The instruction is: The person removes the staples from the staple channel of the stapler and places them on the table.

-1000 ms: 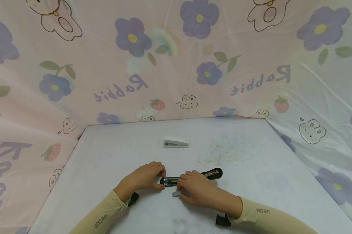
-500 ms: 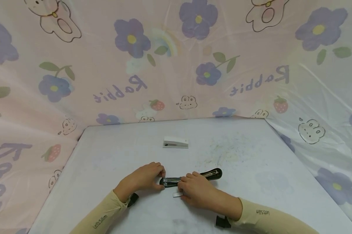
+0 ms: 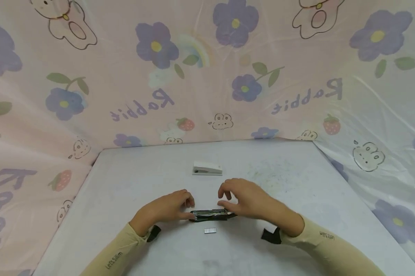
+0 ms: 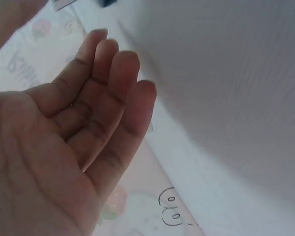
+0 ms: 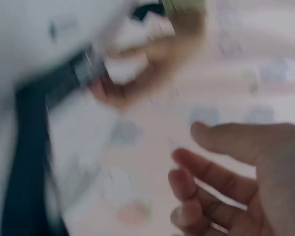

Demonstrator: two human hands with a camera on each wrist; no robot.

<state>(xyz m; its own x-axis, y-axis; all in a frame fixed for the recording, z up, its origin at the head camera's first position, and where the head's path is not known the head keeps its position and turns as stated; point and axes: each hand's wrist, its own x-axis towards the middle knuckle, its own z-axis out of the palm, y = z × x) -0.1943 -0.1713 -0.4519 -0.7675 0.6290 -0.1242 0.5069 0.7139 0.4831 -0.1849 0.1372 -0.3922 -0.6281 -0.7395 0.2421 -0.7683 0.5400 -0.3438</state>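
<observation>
A black stapler (image 3: 211, 215) lies unfolded on the white table, its metal staple channel facing up. My left hand (image 3: 167, 207) is at its left end, thumb on that end and the other fingers raised off it. In the left wrist view those fingers (image 4: 123, 105) are loosely bent and hold nothing. My right hand (image 3: 247, 197) is over the stapler's right part and hides it, thumb and fingers apart around nothing. The right wrist view, blurred, shows the dark stapler (image 5: 27, 162) left of my right hand. A short strip of staples (image 3: 210, 230) lies just in front of the stapler.
A white stapler (image 3: 207, 168) stands farther back on the table (image 3: 142, 168). Printed cloth (image 3: 200, 88) with flowers and rabbits hangs behind and along both sides. Dark straps show under both wrists.
My right hand has left the staple strip and moved up and right, over the stapler's right part. The strip now lies in full view. My left fingers have opened slightly from the stapler's end.
</observation>
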